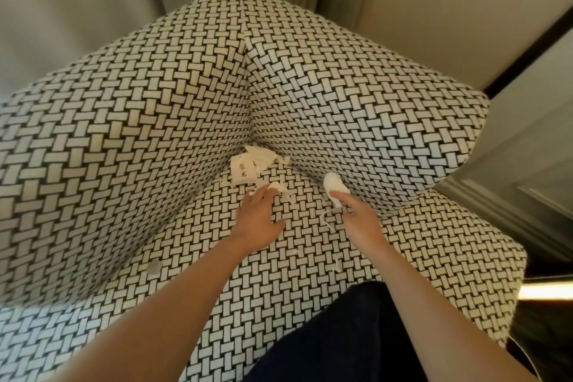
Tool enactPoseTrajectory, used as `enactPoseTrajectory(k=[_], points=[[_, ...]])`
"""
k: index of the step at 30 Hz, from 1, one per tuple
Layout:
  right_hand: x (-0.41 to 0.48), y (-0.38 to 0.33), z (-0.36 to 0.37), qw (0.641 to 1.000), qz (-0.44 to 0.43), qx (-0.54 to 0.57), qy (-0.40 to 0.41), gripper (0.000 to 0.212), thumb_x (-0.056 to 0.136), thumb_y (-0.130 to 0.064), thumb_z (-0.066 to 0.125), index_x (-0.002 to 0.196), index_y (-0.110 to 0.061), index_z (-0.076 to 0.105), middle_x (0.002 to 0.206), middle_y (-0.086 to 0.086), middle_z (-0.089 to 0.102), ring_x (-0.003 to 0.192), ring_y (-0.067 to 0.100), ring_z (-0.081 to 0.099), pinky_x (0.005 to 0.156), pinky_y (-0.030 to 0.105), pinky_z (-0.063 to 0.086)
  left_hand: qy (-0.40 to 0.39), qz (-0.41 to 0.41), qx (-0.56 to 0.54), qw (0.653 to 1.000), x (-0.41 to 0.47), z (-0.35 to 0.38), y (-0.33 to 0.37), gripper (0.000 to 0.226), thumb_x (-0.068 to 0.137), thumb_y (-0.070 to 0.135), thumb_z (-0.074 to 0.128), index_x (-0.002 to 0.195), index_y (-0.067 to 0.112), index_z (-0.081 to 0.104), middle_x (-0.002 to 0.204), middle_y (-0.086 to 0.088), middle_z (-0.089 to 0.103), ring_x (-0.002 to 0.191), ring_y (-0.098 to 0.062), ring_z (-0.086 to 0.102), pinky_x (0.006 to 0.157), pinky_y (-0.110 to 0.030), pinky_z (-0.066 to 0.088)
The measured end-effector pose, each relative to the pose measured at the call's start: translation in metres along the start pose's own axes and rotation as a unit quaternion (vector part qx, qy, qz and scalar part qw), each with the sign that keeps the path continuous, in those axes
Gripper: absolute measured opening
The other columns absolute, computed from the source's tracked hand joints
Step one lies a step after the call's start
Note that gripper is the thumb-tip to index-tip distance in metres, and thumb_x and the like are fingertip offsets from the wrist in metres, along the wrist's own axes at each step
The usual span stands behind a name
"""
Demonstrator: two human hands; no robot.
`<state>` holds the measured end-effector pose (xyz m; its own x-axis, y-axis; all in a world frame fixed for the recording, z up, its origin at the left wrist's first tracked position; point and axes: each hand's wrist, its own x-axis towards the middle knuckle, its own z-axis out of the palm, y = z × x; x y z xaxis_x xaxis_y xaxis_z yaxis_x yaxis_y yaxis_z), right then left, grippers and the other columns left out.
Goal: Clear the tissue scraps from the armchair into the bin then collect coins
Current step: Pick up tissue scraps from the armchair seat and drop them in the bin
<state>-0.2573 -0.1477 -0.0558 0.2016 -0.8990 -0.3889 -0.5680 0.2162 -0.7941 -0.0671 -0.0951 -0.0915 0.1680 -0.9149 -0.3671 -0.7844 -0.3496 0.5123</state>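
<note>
Tissue scraps (pixel 263 158) lay in the seat corner of the armchair (pixel 124 133), at twelve o'clock from our left hand (pixel 257 223), whose straight fingers touched a torn strip (pixel 279 187). Our right hand (pixel 356 220), at three o'clock, pinched a tissue wad (pixel 333 184). At eight o'clock lay a grey coin (pixel 154 266).

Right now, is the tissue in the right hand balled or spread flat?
Balled: the tissue is a rounded wad held by the right hand.
</note>
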Motion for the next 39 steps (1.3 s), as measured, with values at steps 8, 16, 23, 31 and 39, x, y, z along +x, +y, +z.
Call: enactPoseTrajectory(k=[8, 16, 23, 31, 39], points=[[-0.043, 0.013, -0.023, 0.983, -0.010, 0.094, 0.158, 0.032, 0.092, 0.001, 0.047, 0.115, -0.015, 0.064, 0.129, 0.004, 0.054, 0.072, -0.001, 0.050, 0.052, 0.013, 0.044, 0.050, 0.100, -0.024, 0.993, -0.010, 0.024, 0.039, 0.052, 0.093, 0.024, 0.053, 0.142, 0.020, 0.036, 0.149, 0.000, 0.032, 0.136, -0.024, 0.024, 0.114, -0.033, 0.018], [-0.054, 0.014, -0.015, 0.981, -0.059, 0.038, 0.183, 0.029, 0.090, 0.002, 0.050, 0.109, -0.013, 0.066, 0.120, 0.004, 0.061, 0.099, 0.015, 0.059, 0.072, 0.009, 0.044, -0.098, 0.092, 0.108, 0.985, 0.008, 0.047, 0.064, 0.089, 0.082, 0.043, 0.065, 0.150, 0.017, 0.014, 0.158, 0.001, 0.003, 0.144, -0.031, 0.000, 0.118, -0.046, 0.008], [-0.047, 0.020, -0.015, 0.965, -0.057, 0.070, 0.248, 0.028, 0.088, 0.004, 0.050, 0.097, -0.016, 0.068, 0.109, 0.005, 0.067, 0.092, 0.022, 0.063, 0.076, 0.026, 0.050, 0.019, 0.152, 0.171, 0.973, 0.024, 0.041, 0.072, 0.046, 0.089, 0.009, 0.056, 0.134, 0.013, 0.048, 0.135, -0.003, 0.041, 0.123, -0.024, 0.037, 0.101, -0.034, 0.040], [-0.046, 0.017, -0.014, 0.949, -0.043, 0.090, 0.299, 0.025, 0.089, 0.005, 0.048, 0.089, -0.010, 0.068, 0.100, 0.002, 0.066, 0.096, 0.012, 0.059, 0.066, -0.002, 0.040, 0.037, 0.146, 0.161, 0.975, 0.034, 0.041, 0.081, 0.022, 0.091, 0.001, 0.051, 0.111, 0.006, 0.061, 0.123, -0.012, 0.051, 0.104, -0.026, 0.055, 0.085, -0.032, 0.050], [-0.042, 0.013, -0.015, 0.946, -0.030, 0.123, 0.299, 0.024, 0.088, 0.006, 0.047, 0.090, -0.005, 0.068, 0.101, 0.007, 0.065, 0.078, -0.004, 0.053, 0.061, -0.001, 0.039, 0.013, 0.085, -0.152, 0.985, 0.004, 0.047, 0.072, 0.035, 0.086, 0.006, 0.063, 0.116, 0.016, 0.047, 0.085, 0.007, 0.056, 0.068, -0.009, 0.057, 0.052, -0.018, 0.049]])
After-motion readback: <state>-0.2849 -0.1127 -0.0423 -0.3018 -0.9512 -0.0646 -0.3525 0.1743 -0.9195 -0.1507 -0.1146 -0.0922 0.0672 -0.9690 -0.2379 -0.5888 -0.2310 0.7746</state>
